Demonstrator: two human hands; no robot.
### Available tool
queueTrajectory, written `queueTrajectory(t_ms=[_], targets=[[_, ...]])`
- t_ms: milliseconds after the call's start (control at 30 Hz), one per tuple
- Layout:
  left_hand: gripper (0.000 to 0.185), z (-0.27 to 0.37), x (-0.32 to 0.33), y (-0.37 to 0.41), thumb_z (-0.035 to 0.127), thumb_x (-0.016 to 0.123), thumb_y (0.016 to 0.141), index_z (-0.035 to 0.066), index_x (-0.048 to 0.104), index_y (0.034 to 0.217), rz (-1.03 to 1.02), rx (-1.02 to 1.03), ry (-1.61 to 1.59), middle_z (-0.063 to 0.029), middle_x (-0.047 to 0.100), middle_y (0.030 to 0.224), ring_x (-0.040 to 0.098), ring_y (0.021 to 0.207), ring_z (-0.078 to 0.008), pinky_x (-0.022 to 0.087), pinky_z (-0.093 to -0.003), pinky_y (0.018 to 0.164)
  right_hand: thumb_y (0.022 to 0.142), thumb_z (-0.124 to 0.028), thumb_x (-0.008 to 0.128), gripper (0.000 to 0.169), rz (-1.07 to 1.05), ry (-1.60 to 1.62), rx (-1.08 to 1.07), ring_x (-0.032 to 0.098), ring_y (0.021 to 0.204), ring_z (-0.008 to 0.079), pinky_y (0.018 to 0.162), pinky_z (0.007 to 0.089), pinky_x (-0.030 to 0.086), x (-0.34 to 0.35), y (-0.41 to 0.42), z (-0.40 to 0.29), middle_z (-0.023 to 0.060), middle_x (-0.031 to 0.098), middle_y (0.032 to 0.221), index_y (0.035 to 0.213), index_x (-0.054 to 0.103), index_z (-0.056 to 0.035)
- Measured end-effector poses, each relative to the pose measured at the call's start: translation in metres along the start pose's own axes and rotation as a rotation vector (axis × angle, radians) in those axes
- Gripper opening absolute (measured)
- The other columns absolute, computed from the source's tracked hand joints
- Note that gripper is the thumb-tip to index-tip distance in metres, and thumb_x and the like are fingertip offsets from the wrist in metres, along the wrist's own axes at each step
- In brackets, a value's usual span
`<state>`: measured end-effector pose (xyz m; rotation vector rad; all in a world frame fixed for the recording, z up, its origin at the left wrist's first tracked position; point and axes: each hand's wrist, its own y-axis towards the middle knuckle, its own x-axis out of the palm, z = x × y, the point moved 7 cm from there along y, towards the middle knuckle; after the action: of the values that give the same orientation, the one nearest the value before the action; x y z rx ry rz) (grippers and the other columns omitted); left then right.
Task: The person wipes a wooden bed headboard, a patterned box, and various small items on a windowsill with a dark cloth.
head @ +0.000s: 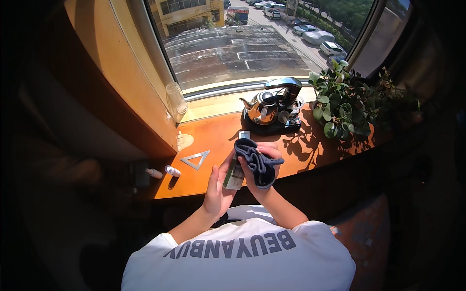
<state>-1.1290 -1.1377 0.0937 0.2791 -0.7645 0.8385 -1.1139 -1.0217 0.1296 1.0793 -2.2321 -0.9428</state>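
My right hand (pixel 259 171) grips a crumpled dark blue cloth (pixel 257 160) in front of me, over the wooden sill top. Close beside it, my left hand (pixel 218 189) has its thumb raised away from the fingers. A slim pale and green box (pixel 233 178) stretches between the hands, partly covered by the cloth; it seems to rest against the left palm and fingers, though whether they grip it I cannot tell. Its far end pokes out beyond the cloth. Left of the hands, a metal triangle set square (pixel 196 159) lies flat on the wood.
A metal kettle (pixel 263 109) sits on a black electric base (pixel 271 127) by the window. To its right spreads a leafy potted plant (pixel 342 105). A clear plastic cylinder (pixel 176 100) leans in the left window corner. Small bottles, one white (pixel 172 171), stand near the left edge.
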Motion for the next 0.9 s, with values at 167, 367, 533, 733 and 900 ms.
queueTrajectory(t_ms=[167,367,533,733,900], targets=[[0.067,0.014,0.005,-0.001,0.033,0.058,0.095,0.003,0.029,0.148,-0.109,0.077,-0.001,-0.0112,0.049,0.135,0.048,0.124,-0.0194,0.037,-0.0322,0.105,0.074,-0.011,0.076,0.037,-0.198,0.001,-0.379,0.058,0.084,0.0262,0.071,0.0337,0.047,0.003,-0.019,-0.031,0.0130,0.063,0.103,0.105,0.056,-0.0083],[0.050,0.019,-0.023,0.004,-0.001,0.061,0.086,0.005,0.047,0.133,0.120,0.078,0.035,-0.0159,0.056,0.126,0.055,0.121,-0.0284,0.043,-0.0454,0.107,0.085,-0.007,0.071,0.047,0.225,0.430,0.755,0.063,0.092,0.0165,0.080,0.0275,0.053,-0.047,0.004,0.068,0.0100,0.060,0.111,0.126,0.046,-0.0051],[0.044,0.013,-0.036,0.006,-0.003,0.070,0.081,0.003,0.059,0.123,-0.002,0.115,0.356,-0.0099,0.063,0.116,0.058,0.114,-0.0209,0.042,-0.0339,0.104,0.074,-0.007,0.078,0.072,-0.190,0.703,0.798,0.061,0.107,0.0215,0.094,0.0325,0.050,-0.019,-0.024,0.049,0.0173,0.057,0.123,0.134,0.038,-0.0033],[0.027,0.038,-0.020,0.010,-0.005,0.077,0.071,0.006,0.072,0.095,0.013,0.288,0.780,-0.0066,0.070,0.103,0.061,0.103,-0.0180,0.043,-0.0319,0.093,0.069,-0.004,0.082,0.073,-0.295,0.724,0.608,0.063,0.105,0.0220,0.092,0.0340,0.052,-0.024,-0.016,0.027,0.0181,0.058,0.119,0.129,0.040,-0.0030],[0.027,0.056,-0.003,-0.002,-0.007,0.072,0.066,0.007,0.071,0.089,0.067,0.663,1.241,-0.0052,0.071,0.092,0.063,0.096,-0.0223,0.042,-0.0347,0.088,0.063,-0.018,0.089,0.053,-0.349,-0.022,-0.091,0.063,0.086,0.0220,0.071,0.0297,0.048,-0.024,0.006,-0.014,0.0069,0.070,0.098,0.106,0.061,-0.0058]])
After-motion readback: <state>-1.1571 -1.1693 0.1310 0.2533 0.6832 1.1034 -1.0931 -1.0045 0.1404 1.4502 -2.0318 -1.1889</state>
